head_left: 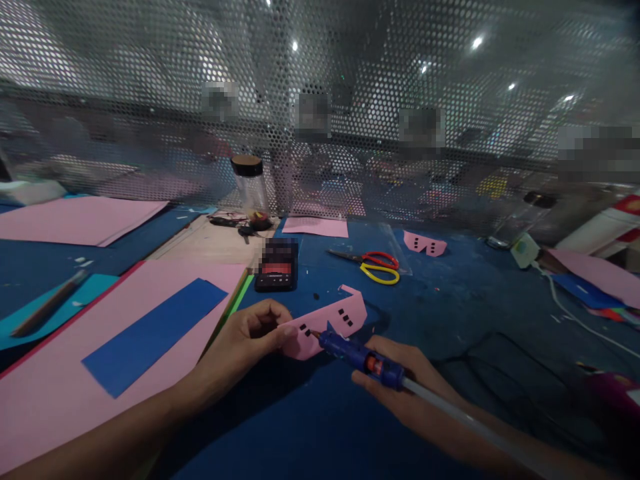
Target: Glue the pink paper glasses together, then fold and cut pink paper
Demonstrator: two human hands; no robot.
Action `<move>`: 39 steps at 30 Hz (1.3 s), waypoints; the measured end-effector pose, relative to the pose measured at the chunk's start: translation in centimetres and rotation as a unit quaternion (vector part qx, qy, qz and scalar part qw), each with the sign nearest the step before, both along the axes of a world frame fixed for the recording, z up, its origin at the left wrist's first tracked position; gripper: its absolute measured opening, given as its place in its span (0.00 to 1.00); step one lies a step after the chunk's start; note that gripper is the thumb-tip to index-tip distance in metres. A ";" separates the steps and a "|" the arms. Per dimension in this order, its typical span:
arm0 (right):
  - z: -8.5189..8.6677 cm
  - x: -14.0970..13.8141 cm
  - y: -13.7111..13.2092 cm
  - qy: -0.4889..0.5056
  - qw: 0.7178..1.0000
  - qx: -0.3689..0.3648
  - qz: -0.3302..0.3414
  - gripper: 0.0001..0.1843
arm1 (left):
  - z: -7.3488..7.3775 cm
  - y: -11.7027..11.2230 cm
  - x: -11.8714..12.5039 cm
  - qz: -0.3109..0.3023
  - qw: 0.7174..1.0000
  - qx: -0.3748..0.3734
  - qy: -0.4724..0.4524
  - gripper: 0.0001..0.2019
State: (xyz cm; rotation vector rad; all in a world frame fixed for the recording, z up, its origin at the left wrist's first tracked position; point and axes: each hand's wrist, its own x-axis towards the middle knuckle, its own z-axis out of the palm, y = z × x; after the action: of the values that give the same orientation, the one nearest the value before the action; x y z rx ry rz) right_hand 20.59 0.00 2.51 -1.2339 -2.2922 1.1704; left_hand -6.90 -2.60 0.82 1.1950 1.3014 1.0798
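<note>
My left hand [260,330] pinches the left end of a pink paper cutout [330,317] shaped like glasses, with small black squares on it. A folded tab sticks up at its far right corner. In my right hand [395,367] is a blue glue gun [350,352], a long clear glue stick [465,417] running out of its back. The nozzle points left at the cutout's middle, close to the black squares; whether it touches cannot be told. Beyond the cutout lie scissors [367,262] with one red and one yellow handle loop.
A phone [277,265] lies behind my left hand, near a corked glass jar [253,193]. A second pink cutout [425,244] sits farther right. Pink sheets [165,293] and a blue strip [155,333] cover the left side. A dark cord [500,373] loops at right; perforated metal [320,80] stands behind.
</note>
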 end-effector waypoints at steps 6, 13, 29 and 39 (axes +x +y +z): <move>0.0 0.1 -0.1 0.007 1.000 0.005 0.006 0.12 | -0.2 0.1 0.0 0.002 1.000 -0.001 -0.002 0.14; 0.0 0.1 0.0 -0.004 1.000 0.005 0.011 0.11 | -0.1 0.2 -0.1 0.015 1.000 -0.019 0.015 0.15; -1.2 0.6 0.3 -0.034 0.998 0.040 0.022 0.09 | 0.0 0.0 -0.1 0.040 0.999 -0.011 0.000 0.14; -0.8 0.3 0.3 -0.066 0.997 0.043 0.018 0.11 | -0.1 0.1 -0.2 0.033 0.999 -0.007 0.013 0.14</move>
State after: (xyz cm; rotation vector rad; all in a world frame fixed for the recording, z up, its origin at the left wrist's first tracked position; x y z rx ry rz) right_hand 20.89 0.35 1.76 -1.2793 -2.4415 1.0175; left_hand -7.12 -2.50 0.77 1.1655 1.3756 1.1040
